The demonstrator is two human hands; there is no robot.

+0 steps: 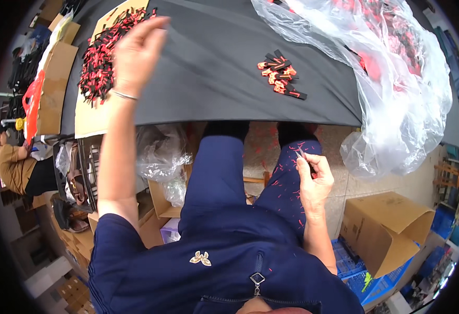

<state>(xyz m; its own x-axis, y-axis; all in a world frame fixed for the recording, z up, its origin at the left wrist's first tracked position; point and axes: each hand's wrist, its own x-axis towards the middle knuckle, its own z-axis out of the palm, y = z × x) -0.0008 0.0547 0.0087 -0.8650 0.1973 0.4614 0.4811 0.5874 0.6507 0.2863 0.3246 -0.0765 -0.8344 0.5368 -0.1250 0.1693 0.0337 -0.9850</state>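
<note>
My left hand (138, 55) is raised over the near right side of a large heap of small black and red fabric pieces (97, 73). Its fingers point to the right, loosely bent and apart, and nothing shows in them. The heap lies on a cardboard sheet (89, 121) on the table's left. Above my right thigh, my right hand (316, 180) is closed around small thread snips (306, 161), their silver tips pointing up and left. A smaller cluster of black and red pieces (281, 76) lies right of the table's middle. Red thread clippings dot my right trouser leg (287, 183).
A large clear plastic bag (397, 104) with red and black contents spills over the table's right edge. An open cardboard box (384, 225) stands on a blue crate (378, 285) at lower right. Another person (16, 162) sits at far left. The black tablecloth (208, 68) covers the table.
</note>
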